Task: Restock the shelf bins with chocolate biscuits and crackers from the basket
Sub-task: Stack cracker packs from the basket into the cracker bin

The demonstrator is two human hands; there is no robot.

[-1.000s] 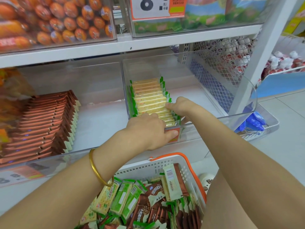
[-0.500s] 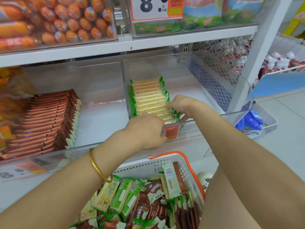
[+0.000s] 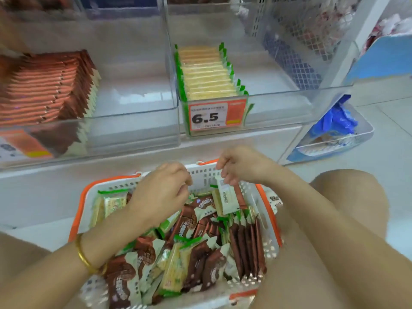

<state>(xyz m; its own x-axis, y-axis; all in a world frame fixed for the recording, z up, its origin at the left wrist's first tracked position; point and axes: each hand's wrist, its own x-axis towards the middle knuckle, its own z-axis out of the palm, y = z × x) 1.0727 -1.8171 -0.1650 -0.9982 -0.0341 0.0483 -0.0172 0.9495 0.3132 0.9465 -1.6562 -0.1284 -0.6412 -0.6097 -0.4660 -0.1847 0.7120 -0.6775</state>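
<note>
**Barely a pinch: one packet (image 3: 227, 197) held by its seam over a crowded basket (image 3: 201, 176)**

The person's right hand (image 3: 243, 166) nips the top seam of a pale-backed, brown-edged packet between thumb and curled fingers. The packet stands on end at the far side of the basket, its lower end among the other packs. The left hand (image 3: 160, 192), a gold bangle (image 3: 85, 256) at its wrist, hovers beside it over the heap with fingers curled downward; whether it has hold of anything cannot be told. Beneath both hands, brown chocolate biscuits (image 3: 120, 277) and green-trimmed crackers (image 3: 175, 267) lie jumbled together. On the shelf above, a cracker row (image 3: 207, 74) stands on edge in the middle bin (image 3: 278, 101) behind a price tag (image 3: 214, 115) reading 6.5. A brown row (image 3: 44, 90) fills part of the left bin (image 3: 133, 121). Each bin shows bare floor beside its row.

The hold looks like the weak point. A grip on a slippery seam alone could let go on the way up, dropping the packet into the heap or onto the floor tiles (image 3: 383, 121). The packet shows mostly its pale back, so a hasty read could send it to the wrong bin. Both rows stand on edge with no support in view, and a packet pushed in hard could tip its neighbours flat.
</note>
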